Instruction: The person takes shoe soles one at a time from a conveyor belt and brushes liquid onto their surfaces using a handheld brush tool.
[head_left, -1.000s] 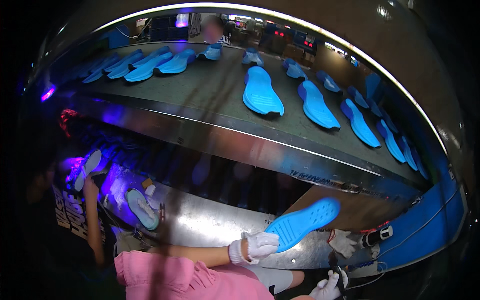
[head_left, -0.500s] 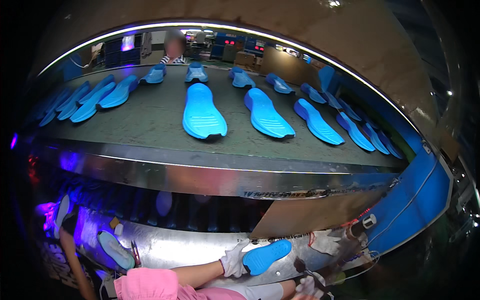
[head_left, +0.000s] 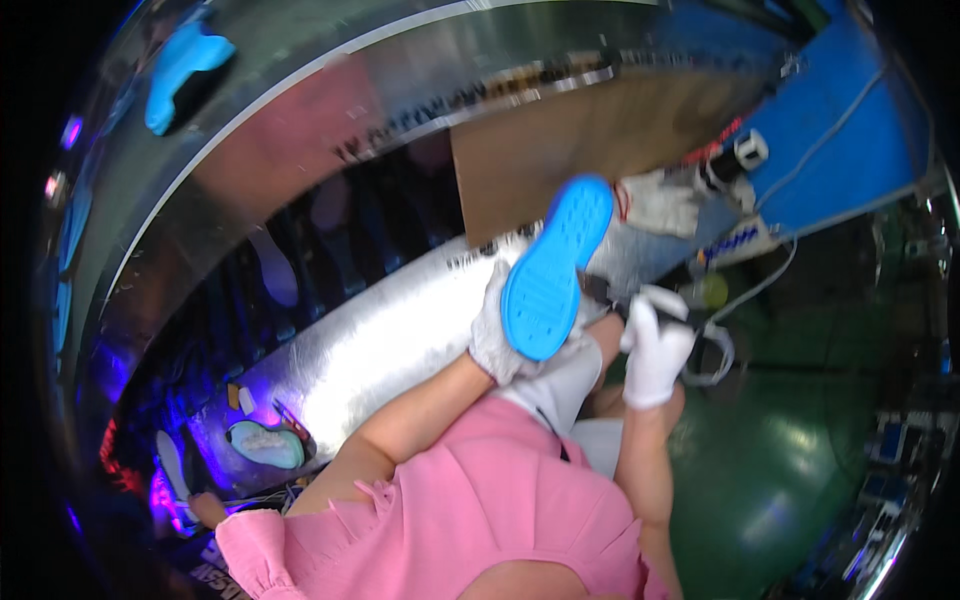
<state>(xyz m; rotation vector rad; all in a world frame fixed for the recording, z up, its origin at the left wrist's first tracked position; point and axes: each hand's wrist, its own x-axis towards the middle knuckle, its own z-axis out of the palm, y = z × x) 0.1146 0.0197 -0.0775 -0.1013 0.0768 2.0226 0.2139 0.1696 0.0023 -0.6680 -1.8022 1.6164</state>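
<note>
My left hand [head_left: 490, 335], in a white knitted glove, holds a bright blue shoe sole [head_left: 553, 285] upright by its left and lower edge. The sole's patterned face shows, and its upper end tilts right. To its right my right hand [head_left: 660, 350], gloved in white too, has its fingers curled round a dark tool [head_left: 602, 290]. Part of that tool is hidden behind the sole and the fingers, so its kind is unclear. Both hands are above my lap, at the near edge of a shiny metal ledge [head_left: 370, 325].
A cardboard sheet [head_left: 570, 150] leans over the ledge. A loose white glove [head_left: 660, 205] and a black-and-white cylinder [head_left: 735, 158] lie at right. A pale green sole [head_left: 267, 445] rests left, near another person's hand [head_left: 208, 508]. Beyond, a belt [head_left: 290, 30] carries blue soles.
The view has swung down toward my lap. My left hand has raised the blue sole and turned it more upright. My right hand has come up beside it with the dark tool.
</note>
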